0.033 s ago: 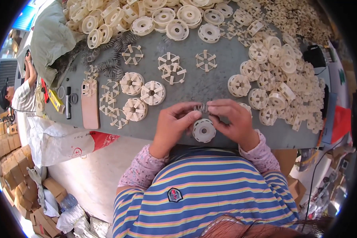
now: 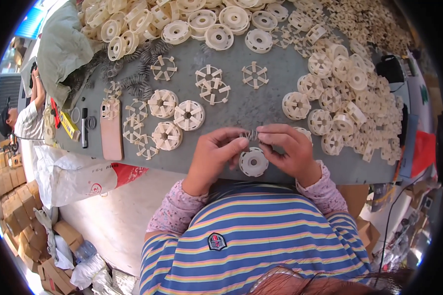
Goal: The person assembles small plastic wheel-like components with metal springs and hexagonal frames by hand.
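Observation:
A thin metal coil spring [image 2: 250, 134] is stretched between my two hands above the near edge of the table. My left hand [image 2: 214, 151] pinches its left end between thumb and fingers. On the other end, my right hand [image 2: 289, 149] has its thumb and fingertips closed. Just below the spring sits a round white plastic wheel-like part [image 2: 254, 162] with a hole in its middle, close to my body. The fingers of both hands partly hide the spring's ends.
Cream plastic wheels [image 2: 219, 37] are heaped at the back, with more assembled wheels [image 2: 296, 105] at the right. Spoked rings [image 2: 255, 75] lie mid-table. Dark springs [image 2: 142, 73], a phone [image 2: 111, 130], a marker [image 2: 84, 128] and a yellow box [image 2: 70, 127] are at left. Another person [image 2: 32, 115] stands far left.

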`<state>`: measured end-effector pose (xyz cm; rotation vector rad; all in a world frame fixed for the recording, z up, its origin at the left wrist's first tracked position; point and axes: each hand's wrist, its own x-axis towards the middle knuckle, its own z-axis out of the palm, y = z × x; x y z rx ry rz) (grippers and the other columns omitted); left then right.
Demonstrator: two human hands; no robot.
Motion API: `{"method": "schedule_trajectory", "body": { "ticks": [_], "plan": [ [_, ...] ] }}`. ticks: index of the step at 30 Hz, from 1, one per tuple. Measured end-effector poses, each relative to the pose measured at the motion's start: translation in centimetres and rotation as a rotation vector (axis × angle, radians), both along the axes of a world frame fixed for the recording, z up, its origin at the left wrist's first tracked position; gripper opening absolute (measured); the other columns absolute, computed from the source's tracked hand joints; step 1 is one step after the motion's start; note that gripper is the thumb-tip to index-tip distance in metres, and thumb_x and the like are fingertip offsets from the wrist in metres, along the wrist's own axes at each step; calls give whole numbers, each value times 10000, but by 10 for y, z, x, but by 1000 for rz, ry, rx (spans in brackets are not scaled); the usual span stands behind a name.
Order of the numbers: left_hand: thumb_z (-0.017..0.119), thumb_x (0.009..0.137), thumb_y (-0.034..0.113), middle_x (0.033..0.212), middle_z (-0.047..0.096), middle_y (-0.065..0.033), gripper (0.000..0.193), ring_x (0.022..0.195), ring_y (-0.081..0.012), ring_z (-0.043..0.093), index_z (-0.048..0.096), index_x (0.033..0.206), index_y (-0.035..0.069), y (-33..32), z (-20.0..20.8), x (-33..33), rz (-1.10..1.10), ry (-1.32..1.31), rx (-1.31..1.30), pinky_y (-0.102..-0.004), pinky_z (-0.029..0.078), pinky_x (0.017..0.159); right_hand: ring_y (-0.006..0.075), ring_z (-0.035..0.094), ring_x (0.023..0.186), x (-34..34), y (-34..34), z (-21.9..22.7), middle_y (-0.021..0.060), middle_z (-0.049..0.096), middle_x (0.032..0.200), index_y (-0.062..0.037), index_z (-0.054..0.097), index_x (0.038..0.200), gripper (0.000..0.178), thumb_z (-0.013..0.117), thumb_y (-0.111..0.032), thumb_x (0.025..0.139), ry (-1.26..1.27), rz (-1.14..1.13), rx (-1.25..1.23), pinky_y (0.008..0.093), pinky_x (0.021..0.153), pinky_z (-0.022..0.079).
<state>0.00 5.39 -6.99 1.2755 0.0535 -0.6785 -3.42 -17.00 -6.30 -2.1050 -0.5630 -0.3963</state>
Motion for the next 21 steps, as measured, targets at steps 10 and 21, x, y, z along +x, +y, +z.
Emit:
{"method": "schedule_trajectory", "body": {
  "ticks": [10, 21],
  "plan": [
    [752, 1009, 199, 796, 708, -44, 218, 575, -87, 607, 727, 1068, -9, 5, 8, -6, -186, 35, -7, -229, 452, 486, 293, 735, 976, -17, 4, 8, 142, 672, 1109, -37, 711, 1239, 405, 795, -14, 843, 11, -66, 57, 340, 778, 628],
    [518, 1095, 450, 714, 641, -62, 490, 453, -117, 493, 672, 971, 1, 10, 5, -5, -135, 569, -209, -257, 348, 384, 300, 732, 1039, -25, -18, 16, 161, 677, 1196, -51, 724, 1256, 332, 761, -46, 926, -367, 198, -187, 363, 826, 629]
  ]
}}
